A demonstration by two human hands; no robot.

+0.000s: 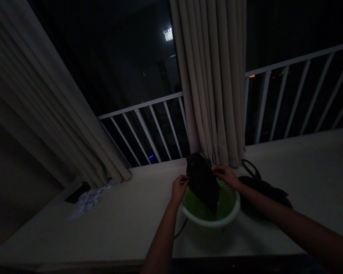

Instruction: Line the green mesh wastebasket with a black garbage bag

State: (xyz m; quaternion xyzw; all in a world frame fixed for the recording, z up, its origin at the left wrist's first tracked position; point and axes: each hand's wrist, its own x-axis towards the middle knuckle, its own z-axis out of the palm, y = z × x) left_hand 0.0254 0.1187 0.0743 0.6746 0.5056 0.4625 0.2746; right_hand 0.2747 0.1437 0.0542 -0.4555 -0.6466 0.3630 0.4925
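A dark piece of cloth (202,179) hangs between my two hands over a round plastic basket (211,222) with a pale rim and a green inside. Its lower corner dips into the basket; the light is too dim to tell which kind of cloth it is. My left hand (179,187) pinches the cloth's left edge above the basket's left rim. On the other side, my right hand (226,176) is closed on the cloth's right edge, above the perforated basket wall.
A black bag with a loop handle (263,194) lies right of the basket, partly behind my right forearm. Patterned cloth (90,199) and a dark flat object (77,192) lie at the left. Long curtains (214,83) hang before dark windows with white railings (143,106). A thin cord (181,229) runs by the basket.
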